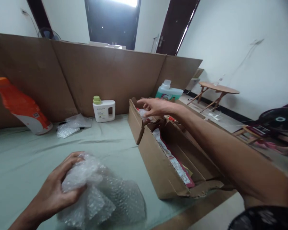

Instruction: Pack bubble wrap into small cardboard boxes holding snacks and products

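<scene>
Two hands at work over a pale green sheet [26, 159].

Left hand [55, 188]: low in view, fingers curled and clamped on a wad of bubble wrap [103, 195]; wrap resting on the sheet, bulging out to the right of the hand.

Right hand [155, 107]: arm stretched across a long open box [158, 166], fingers loosely spread and bent, hovering at the far end of the box, just over a small clear bag [142, 113]; contact with the bag not clear, nothing visibly pinched.

Box: brown cardboard, torn along the near edge, lying at the right edge of the sheet; inside, a clear packet over red and pink wrappers [182, 174].

Behind: white jug [104, 110] with green cap, upright against a cardboard wall [98, 73]; orange bottle [20, 107] leaning at far left; flat bubble wrap pieces [70, 126] between bottle and jug; second jug [169, 91], white with teal label, beyond the box.

Right background: round wooden table [218, 88] on the floor, well apart; dark fan [279, 119] at the right edge.
</scene>
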